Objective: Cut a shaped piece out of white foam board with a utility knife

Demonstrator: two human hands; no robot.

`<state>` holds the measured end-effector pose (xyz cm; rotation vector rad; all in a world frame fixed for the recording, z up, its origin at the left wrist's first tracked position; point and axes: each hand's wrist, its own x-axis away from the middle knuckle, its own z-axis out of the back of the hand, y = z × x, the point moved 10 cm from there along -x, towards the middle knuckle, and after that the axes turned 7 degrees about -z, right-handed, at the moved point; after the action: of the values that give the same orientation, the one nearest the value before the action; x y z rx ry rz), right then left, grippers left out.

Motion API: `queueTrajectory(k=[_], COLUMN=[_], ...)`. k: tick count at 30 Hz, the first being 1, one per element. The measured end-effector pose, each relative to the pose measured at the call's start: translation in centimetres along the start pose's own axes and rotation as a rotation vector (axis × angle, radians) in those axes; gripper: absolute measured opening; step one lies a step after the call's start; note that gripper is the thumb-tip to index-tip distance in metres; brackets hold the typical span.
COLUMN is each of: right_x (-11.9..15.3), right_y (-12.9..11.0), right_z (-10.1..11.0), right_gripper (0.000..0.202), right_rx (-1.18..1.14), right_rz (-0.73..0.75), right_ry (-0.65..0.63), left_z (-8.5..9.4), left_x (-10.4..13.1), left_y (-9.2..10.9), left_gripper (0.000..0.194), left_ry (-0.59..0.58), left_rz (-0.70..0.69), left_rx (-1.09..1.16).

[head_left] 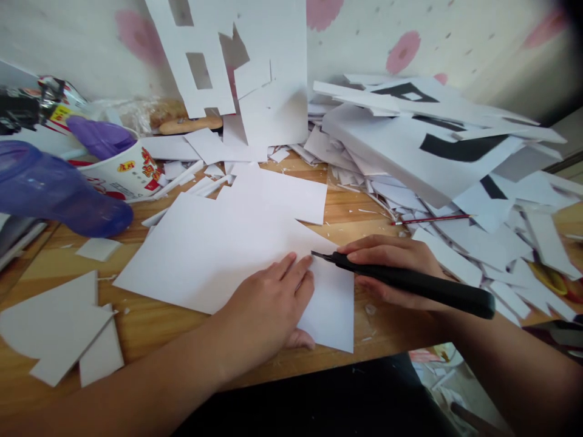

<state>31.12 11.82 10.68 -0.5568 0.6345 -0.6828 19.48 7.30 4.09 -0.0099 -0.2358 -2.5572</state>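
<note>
A large white board [195,243] with a stepped upper edge lies on the wooden table [182,358]. My left hand [273,297] rests on it near its right part, palm down, fingers stretched out and thumb over the lower edge. In my right hand [396,267] is a black utility knife [419,288], its handle slanting down to the right. The knife's blade points left, just beside my left fingertips and over the board; whether it touches the surface cannot be made out.
A big pile of white offcuts [392,145] fills the right side, with a thin red pen [432,219] on it. Upright white boards [277,79] lean at the back. A blue bottle [59,188] and paper tub [121,176] stand left; loose pieces [50,315] lie front left.
</note>
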Motion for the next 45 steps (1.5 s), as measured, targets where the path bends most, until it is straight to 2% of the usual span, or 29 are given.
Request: queueTrajectory(k=[4,11,20,26,34,39,45], right_x=[-0.1,1.1,3.4,4.6,6.2,7.6,9.2], right_y=[-0.2,-0.3,0.5,0.7,-0.4,-0.2,-0.5], right_z=[0.4,0.0,0.4,1.2,1.8,1.9,2.0], right_gripper=[0.027,0.035,0.047,0.047,0.054,0.055,0.056], right_rx=[-0.002,0.050,0.062,0.064,0.110,0.109,0.147], right_rz=[0.011,0.064,0.015,-0.031,0.074,0.044,0.054], right_ry=[0.040,0.047,0.065,0.073,0.069,0.052,0.040], left_z=[-0.8,-1.3,-1.6,-1.1,-1.1,-1.2,-1.1], left_x=[-0.1,-0.1,0.0,0.0,0.3,0.1,0.0], left_y=[0.2,0.4,0.2,0.2,0.2,0.3,0.3], left_gripper=[0.100,0.097,0.094,0.094,0.094,0.096,0.098], left_ry=[-0.074,-0.116,-0.074,-0.063,-0.019,-0.083,-0.101], left_rz=[0.008,0.036,0.040,0.027,0.021,0.015,0.021], left_rx=[-0.038,-0.087,-0.048,-0.074,-0.065,-0.125,-0.151])
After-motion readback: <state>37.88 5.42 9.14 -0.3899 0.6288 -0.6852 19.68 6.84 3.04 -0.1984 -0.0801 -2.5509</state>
